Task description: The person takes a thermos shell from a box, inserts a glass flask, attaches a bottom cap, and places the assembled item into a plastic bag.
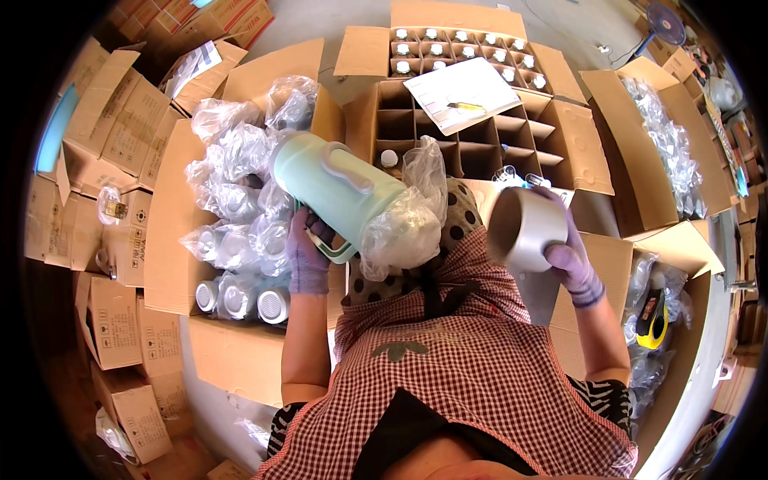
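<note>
My left hand point(308, 254), in a lilac glove, is closed round the looped handle of a pale green insulated jug point(340, 184). The jug lies tilted across my lap, a clear plastic bag point(404, 236) bunched at its lower right end. A second, greyish handle curves along its upper side. In my right hand point(578, 254), gloved too, is a grey metallic cup point(546, 228), its dark mouth turned left. The fingers grip it from the right, apart from the jug.
Bagged silver-lidded containers point(236, 292) fill an open carton point(170, 216) at left. Ahead, a divided carton point(588, 164) bears a white board point(448, 84) with a yellow cutter point(466, 106). White-capped bottles point(436, 50) stand beyond. At right, a yellow-and-black tool point(652, 320) rests on bagged goods.
</note>
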### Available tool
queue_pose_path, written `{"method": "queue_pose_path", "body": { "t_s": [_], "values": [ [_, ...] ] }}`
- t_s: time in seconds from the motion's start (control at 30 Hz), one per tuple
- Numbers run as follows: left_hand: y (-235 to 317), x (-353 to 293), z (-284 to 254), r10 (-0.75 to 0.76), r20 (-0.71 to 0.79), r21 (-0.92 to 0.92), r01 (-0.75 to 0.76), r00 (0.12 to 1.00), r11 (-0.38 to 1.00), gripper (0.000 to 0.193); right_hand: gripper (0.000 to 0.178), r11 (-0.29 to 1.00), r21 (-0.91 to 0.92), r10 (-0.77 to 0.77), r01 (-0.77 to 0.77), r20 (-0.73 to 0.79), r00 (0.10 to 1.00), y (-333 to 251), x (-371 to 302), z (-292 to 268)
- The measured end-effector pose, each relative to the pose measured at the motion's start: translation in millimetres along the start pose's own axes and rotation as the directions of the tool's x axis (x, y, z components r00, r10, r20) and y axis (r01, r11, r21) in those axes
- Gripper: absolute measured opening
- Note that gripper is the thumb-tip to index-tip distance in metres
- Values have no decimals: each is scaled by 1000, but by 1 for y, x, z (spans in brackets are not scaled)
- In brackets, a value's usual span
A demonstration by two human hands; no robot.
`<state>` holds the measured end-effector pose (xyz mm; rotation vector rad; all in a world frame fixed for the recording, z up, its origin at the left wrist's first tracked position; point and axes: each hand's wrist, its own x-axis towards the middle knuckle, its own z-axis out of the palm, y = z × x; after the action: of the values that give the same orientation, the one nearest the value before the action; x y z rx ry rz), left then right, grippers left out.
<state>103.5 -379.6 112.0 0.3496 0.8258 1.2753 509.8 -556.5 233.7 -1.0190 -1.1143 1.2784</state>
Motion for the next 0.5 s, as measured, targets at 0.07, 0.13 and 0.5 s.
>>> {"method": "queue_pose_path", "body": {
  "t_s": [0.07,0.13,0.5],
  "values": [
    [0,6,1,-17,15,-33,17,1000,999,13,108,997,45,52,-67,285,957,-4,26,23],
    [-1,7,18,-23,31,-27,24,999,999,11,103,989,63,91,-132,442,893,15,57,32],
    [112,27,90,408,84,-105,-399,909,911,14,92,805,-591,378,-40,459,804,58,46,51]
  ]
}}
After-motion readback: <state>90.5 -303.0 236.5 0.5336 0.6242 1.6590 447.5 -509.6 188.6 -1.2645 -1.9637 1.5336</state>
